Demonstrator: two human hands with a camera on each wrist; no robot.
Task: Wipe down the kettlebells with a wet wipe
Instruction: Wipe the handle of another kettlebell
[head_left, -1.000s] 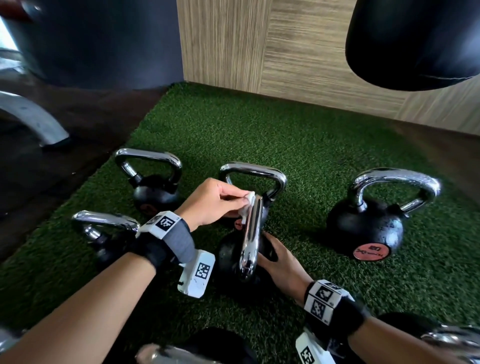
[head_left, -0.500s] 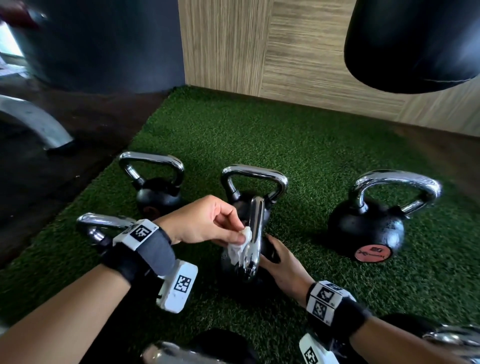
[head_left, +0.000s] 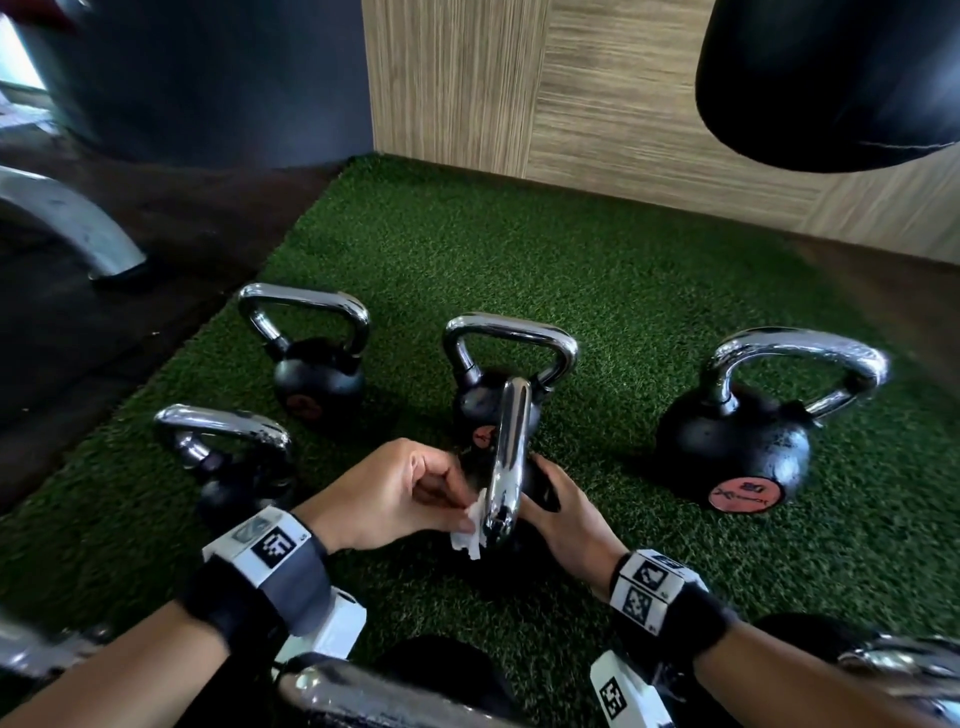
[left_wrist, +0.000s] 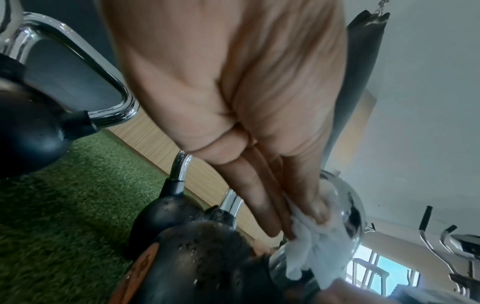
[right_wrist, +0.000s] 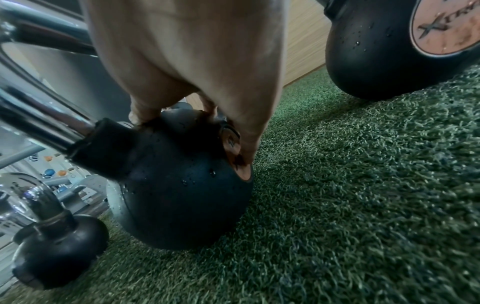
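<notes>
A black kettlebell (right_wrist: 182, 195) with a chrome handle (head_left: 506, 462) stands in the middle of the green turf, its handle edge-on to me. My left hand (head_left: 395, 493) pinches a white wet wipe (head_left: 470, 530) against the near end of that handle; in the left wrist view the wipe (left_wrist: 311, 240) is bunched between thumb and fingers on the chrome. My right hand (head_left: 561, 509) grips the black ball from the right side, fingers (right_wrist: 246, 148) curled over its orange label.
Several other kettlebells stand on the turf (head_left: 571, 249): one far left (head_left: 317, 379), one behind the middle one (head_left: 511, 338), a large one right (head_left: 737, 441), one near left (head_left: 234, 467). A black punching bag (head_left: 831, 78) hangs top right. A wooden wall (head_left: 571, 93) lies behind.
My left hand has slid the wipe along the chrome handle from its far end down to its near end. The right hand has stayed on the ball.
</notes>
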